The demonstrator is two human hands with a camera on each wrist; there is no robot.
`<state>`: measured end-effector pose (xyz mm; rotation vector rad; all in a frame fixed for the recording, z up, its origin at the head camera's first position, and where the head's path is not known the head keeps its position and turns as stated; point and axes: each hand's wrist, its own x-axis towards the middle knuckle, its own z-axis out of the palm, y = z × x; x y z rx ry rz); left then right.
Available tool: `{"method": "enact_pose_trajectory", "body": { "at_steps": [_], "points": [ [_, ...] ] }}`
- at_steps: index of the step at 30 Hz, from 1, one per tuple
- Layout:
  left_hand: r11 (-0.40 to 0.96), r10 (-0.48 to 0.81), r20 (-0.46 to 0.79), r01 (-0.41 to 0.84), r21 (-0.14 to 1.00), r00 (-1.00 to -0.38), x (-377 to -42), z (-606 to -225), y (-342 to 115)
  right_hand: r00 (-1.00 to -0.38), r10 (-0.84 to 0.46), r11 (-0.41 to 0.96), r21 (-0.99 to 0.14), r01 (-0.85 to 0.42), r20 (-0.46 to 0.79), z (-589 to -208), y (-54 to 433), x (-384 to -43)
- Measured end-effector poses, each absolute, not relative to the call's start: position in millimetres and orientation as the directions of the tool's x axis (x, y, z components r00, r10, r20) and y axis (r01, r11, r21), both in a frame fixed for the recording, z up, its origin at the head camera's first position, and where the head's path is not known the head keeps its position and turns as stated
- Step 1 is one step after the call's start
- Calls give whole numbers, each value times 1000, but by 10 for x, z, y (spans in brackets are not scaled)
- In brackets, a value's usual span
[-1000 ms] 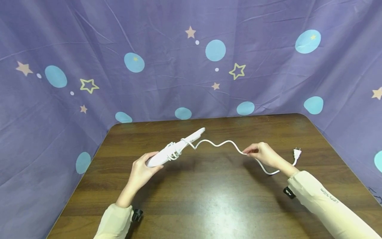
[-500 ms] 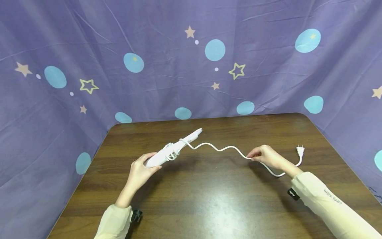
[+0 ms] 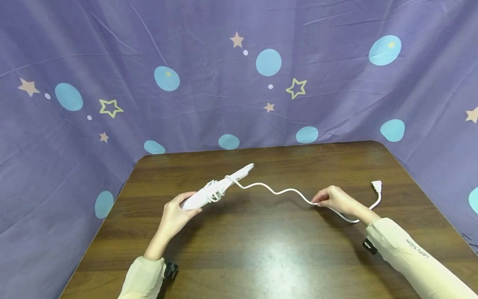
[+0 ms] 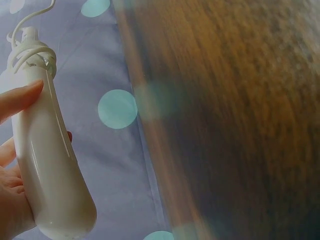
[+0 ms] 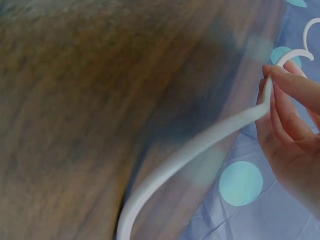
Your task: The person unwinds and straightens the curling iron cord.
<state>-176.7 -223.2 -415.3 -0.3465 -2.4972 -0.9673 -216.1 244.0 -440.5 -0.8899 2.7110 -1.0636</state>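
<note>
Handling the thin white cord (image 5: pixel 195 146) seems my step: right hand (image 3: pixel 336 200) pinching it, left hand (image 3: pixel 177 216) gripping the white tapered plastic appliance (image 4: pixel 47 165), nearer the left edge of the brown wooden table (image 3: pixel 224 249); next likely needs slack guided gently.

We see a brown wooden table (image 3: pixel 231 245) and, behind it, a purple curtain (image 3: pixel 209 95) printed with blue dots (image 3: pixel 269 62) and stars (image 3: pixel 237 40).

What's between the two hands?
The head view shows the white wand, gripped by the left hand, then wavy cord leading to the right hand.
</note>
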Motion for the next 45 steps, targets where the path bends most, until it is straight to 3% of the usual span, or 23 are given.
{"method": "enact_pose_trajectory", "body": {
  "at_steps": [27, 45],
  "points": [
    [727, 86, 475, 382, 571, -876, -1772, -4173, -2234, -809, -582, 569, -667, -480, 86, -4569, 2513, -2163],
    [725, 115, 493, 412, 552, -863, -1757, -4176, -2210, -818, -567, 563, -681, -468, 94, -4420, 2402, -2136]
  ]
}}
